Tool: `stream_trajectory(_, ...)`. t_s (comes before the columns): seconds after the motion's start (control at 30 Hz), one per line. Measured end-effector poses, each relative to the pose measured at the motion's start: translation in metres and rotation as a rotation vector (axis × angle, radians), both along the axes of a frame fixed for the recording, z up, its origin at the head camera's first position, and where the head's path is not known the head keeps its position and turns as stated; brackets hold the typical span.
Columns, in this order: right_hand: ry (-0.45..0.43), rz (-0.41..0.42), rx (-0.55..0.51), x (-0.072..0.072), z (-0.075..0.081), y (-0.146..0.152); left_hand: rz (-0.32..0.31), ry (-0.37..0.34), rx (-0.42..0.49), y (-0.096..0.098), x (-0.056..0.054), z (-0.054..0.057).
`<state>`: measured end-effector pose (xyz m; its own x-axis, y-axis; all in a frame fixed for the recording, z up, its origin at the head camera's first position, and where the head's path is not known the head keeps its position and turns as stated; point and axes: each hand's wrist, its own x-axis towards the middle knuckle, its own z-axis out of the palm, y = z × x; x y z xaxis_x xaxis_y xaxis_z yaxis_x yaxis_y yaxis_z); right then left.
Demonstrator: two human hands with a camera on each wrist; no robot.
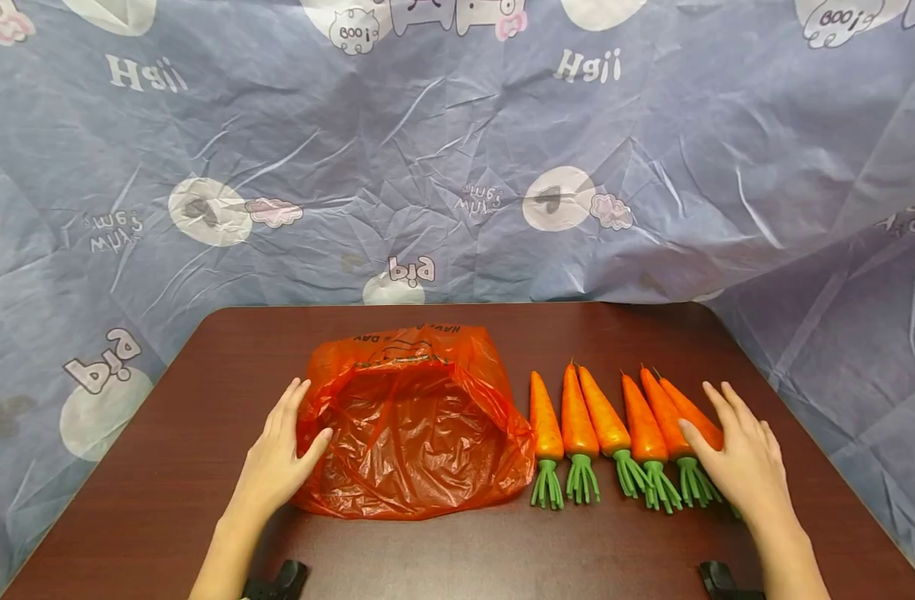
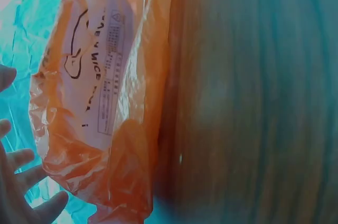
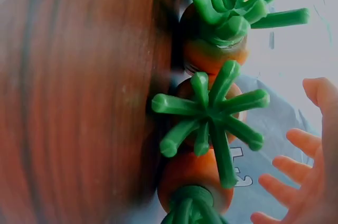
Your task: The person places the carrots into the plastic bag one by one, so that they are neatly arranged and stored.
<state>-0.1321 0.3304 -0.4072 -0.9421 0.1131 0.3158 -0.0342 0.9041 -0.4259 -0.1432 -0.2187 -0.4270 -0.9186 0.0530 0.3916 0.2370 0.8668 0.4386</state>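
A red plastic bag (image 1: 420, 450) lies on the table with its mouth spread toward me, black print on its far side. My left hand (image 1: 277, 450) is at the bag's left edge, fingers extended and thumb apart, overlapping the rim in the head view. To the right of the bag several orange carrots (image 1: 577, 417) with green stem tops lie in a row, tips pointing away. Over the rightmost carrot (image 1: 690, 408) is my right hand (image 1: 746, 458), fingers spread, holding nothing. In the right wrist view the green stems (image 3: 211, 110) stand close beside that hand's fingers.
The brown table (image 1: 457, 558) has rounded far corners. Behind it hangs a wrinkled grey-blue cloth (image 1: 427, 167) with cartoon prints, which also runs along both sides. Black wrist straps (image 1: 277, 579) show at the bottom of the head view.
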Motion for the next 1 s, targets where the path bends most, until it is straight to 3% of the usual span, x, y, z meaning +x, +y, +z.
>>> stream_trajectory(0.17, 0.02, -0.001, -0.043, 0.001, -0.002, 0.003, 0.019, -0.008, 0.087, 0.0, 0.004, -0.004)
stream_trajectory(0.4, 0.102, 0.035, -0.14, 0.004, -0.01, 0.012, -0.018, -0.034, 0.481, -0.002, 0.008, -0.012)
stream_trajectory(0.63, 0.17, 0.052, -0.224, 0.007, -0.021, 0.019, -0.001, 0.09, 0.736, -0.002, 0.01, -0.02)
stream_trajectory(0.77, 0.229, 0.035, -0.23, 0.008, -0.024, 0.021, -0.017, 0.099, 0.766, -0.004, 0.009, -0.024)
stream_trajectory(0.9, 0.265, 0.02, -0.225, 0.006, -0.027, 0.026, -0.05, 0.044, 0.724, -0.006, 0.006, -0.027)
stream_trajectory(1.0, 0.267, 0.011, -0.228, 0.005, -0.029, 0.03, -0.074, -0.003, 0.677, -0.004, 0.006, -0.024)
